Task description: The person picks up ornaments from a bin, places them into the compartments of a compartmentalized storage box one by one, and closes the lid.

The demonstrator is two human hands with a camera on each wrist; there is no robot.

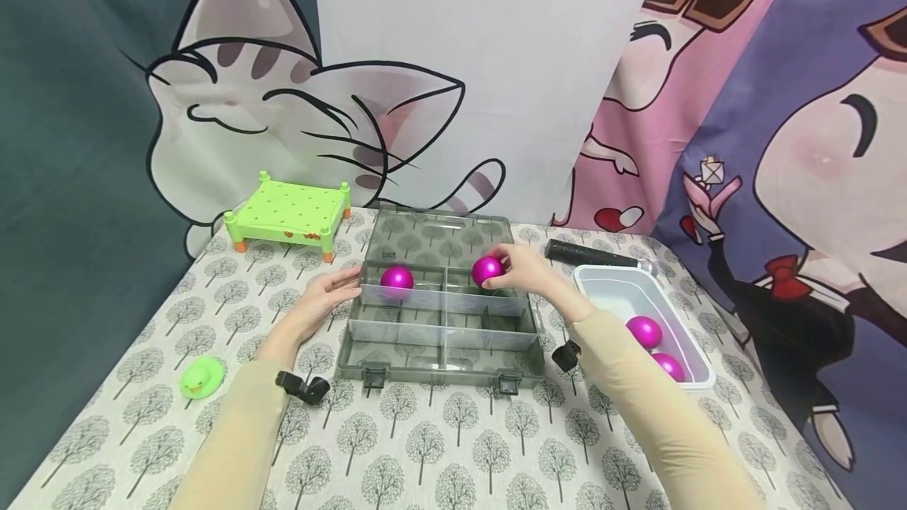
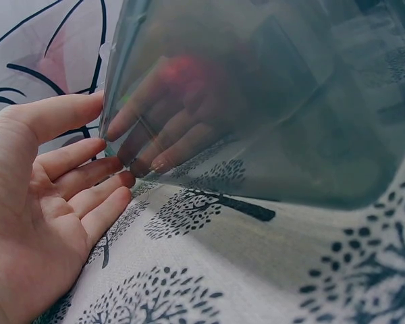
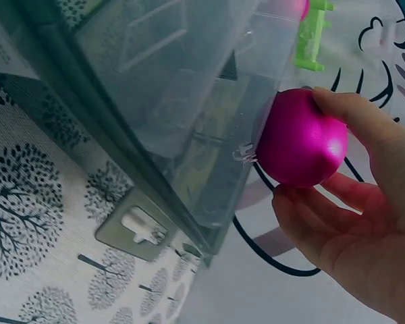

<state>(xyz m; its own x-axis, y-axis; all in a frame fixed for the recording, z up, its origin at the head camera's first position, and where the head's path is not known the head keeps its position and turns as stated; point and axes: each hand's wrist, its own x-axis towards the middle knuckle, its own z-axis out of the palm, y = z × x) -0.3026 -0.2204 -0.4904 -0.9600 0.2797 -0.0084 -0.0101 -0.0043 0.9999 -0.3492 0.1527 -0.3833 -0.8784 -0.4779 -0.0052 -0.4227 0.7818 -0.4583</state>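
A grey see-through divider box (image 1: 407, 354) lies with its lid folded back on the patterned tablecloth. One magenta ball (image 1: 397, 281) sits in its back left compartment. Over the back right compartment, my right hand (image 1: 523, 268) holds another magenta ball (image 3: 302, 138) between thumb and fingers; in the right wrist view the ball is beside the box wall. My left hand (image 1: 320, 303) touches the left side of the box with its fingertips, the fingers nearly straight in the left wrist view (image 2: 54, 196).
A white tub (image 1: 697, 352) with two magenta balls (image 1: 644, 331) stands at the right. Behind it lies a black-handled object (image 1: 591, 253). At the back left is a green toy bed (image 1: 290, 209), and a green rubber duck (image 1: 202, 378) sits at the left.
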